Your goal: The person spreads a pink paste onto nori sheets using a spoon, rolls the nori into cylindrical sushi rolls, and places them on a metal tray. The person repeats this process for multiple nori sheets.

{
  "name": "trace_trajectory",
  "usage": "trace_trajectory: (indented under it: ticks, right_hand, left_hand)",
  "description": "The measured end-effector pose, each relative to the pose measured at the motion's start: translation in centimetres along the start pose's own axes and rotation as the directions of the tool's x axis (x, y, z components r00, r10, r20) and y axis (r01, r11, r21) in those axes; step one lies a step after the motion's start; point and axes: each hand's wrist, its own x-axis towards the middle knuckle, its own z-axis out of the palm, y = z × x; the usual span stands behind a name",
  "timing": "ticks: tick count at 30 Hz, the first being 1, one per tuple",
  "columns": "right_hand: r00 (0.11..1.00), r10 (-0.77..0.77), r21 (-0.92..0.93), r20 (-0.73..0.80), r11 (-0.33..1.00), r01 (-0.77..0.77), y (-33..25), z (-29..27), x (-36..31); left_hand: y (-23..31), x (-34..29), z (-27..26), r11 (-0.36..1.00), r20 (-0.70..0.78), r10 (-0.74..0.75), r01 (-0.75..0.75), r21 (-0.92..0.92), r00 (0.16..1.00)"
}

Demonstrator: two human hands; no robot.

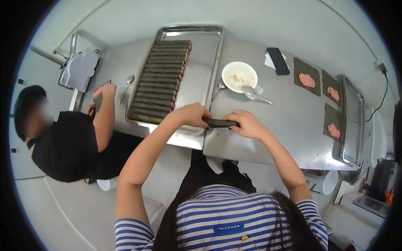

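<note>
From afar I see the left hand (194, 114) and right hand (247, 124) gripping opposite ends of one slender dark-green seaweed roll (220, 123) over the grey metal bench (251, 147), beside the shallow rectangular silver tray (203, 52) (a row of similar filled green rolls (161, 79) lies inside it).

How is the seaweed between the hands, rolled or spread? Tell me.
Rolled: the seaweed forms a slim tube between left hand and right hand.

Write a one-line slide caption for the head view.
The wearer's hands hold a dark seaweed roll beside a metal baking tray of neatly lined, pink-ended rolls.
</note>
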Motion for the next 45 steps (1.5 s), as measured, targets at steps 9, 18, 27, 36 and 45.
trace_trajectory:
  ticks: [9,18,27,36,45]
  right_hand:
    - [0.986,0.017,-0.175,-0.167,0.983,-0.047,2.7,-6.8,25.5]
    - [0.973,0.142,-0.140,-0.183,0.976,-0.168,11.2,-5.2,45.1]
    - [0.962,0.219,-0.116,-0.163,0.964,-0.239,15.9,-1.6,51.2]
    - [0.975,0.151,-0.121,-0.164,0.978,-0.172,16.8,0.0,51.8]
    - [0.960,0.220,-0.067,-0.173,0.970,-0.234,17.4,-0.8,47.5]
  left_hand:
    - [-15.5,5.6,-22.2,0.986,-0.116,0.133,-0.120,0.113,0.984]
    - [-31.5,14.7,-32.1,0.979,-0.060,-0.109,0.117,0.164,0.992]
    - [-37.0,18.2,-32.5,0.951,-0.094,-0.200,0.217,0.220,0.975]
    - [-39.6,18.9,-31.8,0.891,-0.114,-0.147,0.181,0.415,0.983]
    - [-39.6,17.4,-31.3,0.900,-0.157,-0.123,0.176,0.398,0.980]
